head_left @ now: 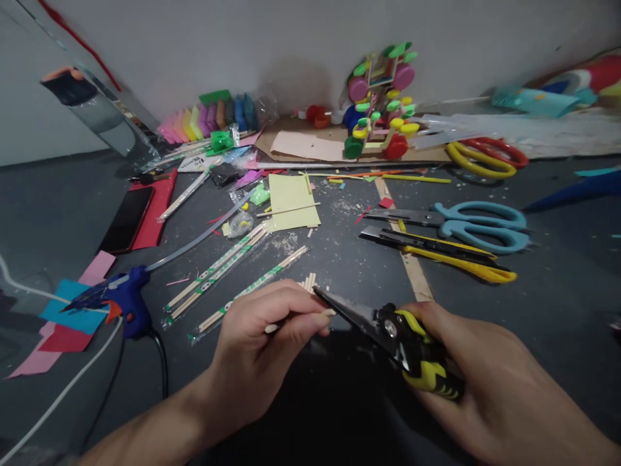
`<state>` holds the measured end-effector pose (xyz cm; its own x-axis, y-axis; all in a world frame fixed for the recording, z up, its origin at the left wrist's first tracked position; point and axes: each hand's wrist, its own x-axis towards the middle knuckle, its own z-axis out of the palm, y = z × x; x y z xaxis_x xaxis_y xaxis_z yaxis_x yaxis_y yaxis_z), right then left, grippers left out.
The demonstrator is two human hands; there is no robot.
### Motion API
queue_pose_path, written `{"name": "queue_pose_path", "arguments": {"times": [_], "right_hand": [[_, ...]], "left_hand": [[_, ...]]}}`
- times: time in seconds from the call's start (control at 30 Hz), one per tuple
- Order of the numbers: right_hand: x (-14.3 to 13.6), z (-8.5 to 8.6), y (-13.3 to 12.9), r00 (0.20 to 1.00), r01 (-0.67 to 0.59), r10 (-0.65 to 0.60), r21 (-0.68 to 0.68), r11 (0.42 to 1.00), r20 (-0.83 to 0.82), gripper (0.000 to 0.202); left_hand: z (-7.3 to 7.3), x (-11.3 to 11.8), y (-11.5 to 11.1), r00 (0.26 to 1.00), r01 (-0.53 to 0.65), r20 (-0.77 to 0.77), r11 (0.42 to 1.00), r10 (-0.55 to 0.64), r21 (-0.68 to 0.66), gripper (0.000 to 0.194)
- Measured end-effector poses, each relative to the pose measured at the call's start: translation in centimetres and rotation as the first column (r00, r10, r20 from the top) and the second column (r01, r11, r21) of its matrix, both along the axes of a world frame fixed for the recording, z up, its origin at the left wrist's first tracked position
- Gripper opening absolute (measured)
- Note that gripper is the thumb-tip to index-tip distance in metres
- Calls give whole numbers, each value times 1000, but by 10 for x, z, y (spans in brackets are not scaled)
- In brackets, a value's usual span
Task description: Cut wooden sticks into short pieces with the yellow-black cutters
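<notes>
My left hand is closed on a thin wooden stick; one end pokes out by the palm and the other past the fingertips. My right hand grips black-and-yellow heavy-duty scissors by the handles. Their blades point left, with the tips beside my left fingertips; whether they touch the stick I cannot tell. Just behind those fingers lie several short cut stick pieces. Plastic-wrapped disposable chopsticks lie to the left, one packet close to my left hand.
A blue glue gun with cables stands left, near a phone. Blue-handled scissors and a yellow-black utility knife lie at right. Small wheeled models and coloured clay packs are along the wall, with a water bottle.
</notes>
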<state>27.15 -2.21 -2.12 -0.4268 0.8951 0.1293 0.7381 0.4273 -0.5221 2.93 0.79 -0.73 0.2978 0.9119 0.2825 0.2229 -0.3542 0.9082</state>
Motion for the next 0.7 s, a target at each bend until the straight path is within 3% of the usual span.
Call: {"name": "queue_pose_path", "arguments": {"times": [0.2, 0.3, 0.43, 0.53, 0.7], "right_hand": [[-4, 2, 4, 999, 9, -9, 17, 1000, -44, 16], [-3, -1, 5, 1000, 16, -16, 42, 999, 3, 15], [-1, -4, 5, 998, 19, -24, 87, 996, 57, 19], [0, -4, 5, 998, 17, -22, 81, 997, 60, 18], [-2, -3, 6, 996, 78, -80, 91, 993, 25, 12]], "left_hand": [[-1, 3, 0, 994, -86, 58, 982, 98, -169, 17], [-1, 5, 2, 966, -137, 161, 932, 200, -335, 14], [0, 5, 3, 912, -107, 299, 866, 281, -488, 8], [1, 3, 4, 911, -116, 308, 889, 273, -443, 9], [2, 1, 4, 981, -181, 43, 969, 190, -170, 14]]}}
